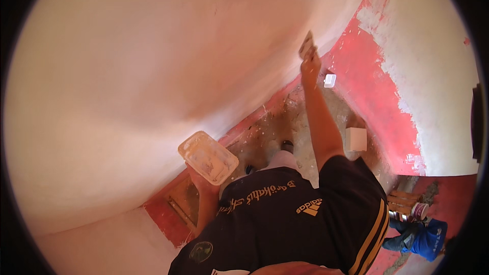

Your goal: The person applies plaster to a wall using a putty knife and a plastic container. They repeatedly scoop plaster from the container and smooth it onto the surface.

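Note:
My left hand [202, 181] grips a translucent rectangular plastic tub [222, 147], smeared inside with pale residue and held beside the wall at lower centre. My right arm reaches up and forward, its hand [310, 65] closed on a flat putty knife [307, 43] at the pinkish-white plastered wall [153, 56]; whether the blade touches the surface I cannot tell. Below both hands runs a red painted strip along the foot of that wall.
A small white container [329, 81] lies near the far corner, a pale box [356, 139] by the red-and-white right wall [387, 102]. At lower right, a person in blue [428, 239] is beside a white bucket [418, 211] and wooden slats [402, 198]. The floor [267, 140] is speckled.

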A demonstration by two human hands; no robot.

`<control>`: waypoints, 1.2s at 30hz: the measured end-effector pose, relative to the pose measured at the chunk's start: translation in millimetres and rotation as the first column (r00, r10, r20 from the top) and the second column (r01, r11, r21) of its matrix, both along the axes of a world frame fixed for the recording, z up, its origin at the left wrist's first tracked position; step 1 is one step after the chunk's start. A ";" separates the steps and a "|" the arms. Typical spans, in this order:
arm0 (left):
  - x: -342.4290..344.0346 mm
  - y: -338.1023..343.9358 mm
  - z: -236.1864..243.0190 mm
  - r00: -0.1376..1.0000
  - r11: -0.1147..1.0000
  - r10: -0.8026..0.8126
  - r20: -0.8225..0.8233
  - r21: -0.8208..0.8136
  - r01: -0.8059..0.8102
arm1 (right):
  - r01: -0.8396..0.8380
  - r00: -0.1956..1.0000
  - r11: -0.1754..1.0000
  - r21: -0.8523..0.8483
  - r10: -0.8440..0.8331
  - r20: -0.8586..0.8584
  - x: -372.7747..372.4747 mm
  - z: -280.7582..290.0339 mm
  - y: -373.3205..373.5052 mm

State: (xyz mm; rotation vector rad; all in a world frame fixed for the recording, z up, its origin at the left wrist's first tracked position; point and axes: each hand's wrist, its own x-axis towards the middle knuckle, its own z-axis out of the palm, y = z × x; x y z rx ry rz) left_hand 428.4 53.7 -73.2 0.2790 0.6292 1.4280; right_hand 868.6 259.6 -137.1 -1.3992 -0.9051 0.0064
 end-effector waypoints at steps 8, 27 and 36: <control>13.2 -3.9 2.0 1.000 0.995 0.001 0.008 0.102 -0.002 | -0.114 0.977 0.977 -0.180 0.143 0.157 -98.3 24.3 -22.2; 74.9 -24.8 -13.1 0.982 0.955 0.182 0.051 0.231 -0.189 | -0.813 0.544 0.567 -0.129 0.821 0.176 -187.1 23.9 -119.5; 142.5 -30.2 -5.6 0.911 0.882 0.412 -0.005 0.253 -0.397 | -0.554 0.795 0.827 -0.097 0.492 -0.355 -19.2 76.8 -60.4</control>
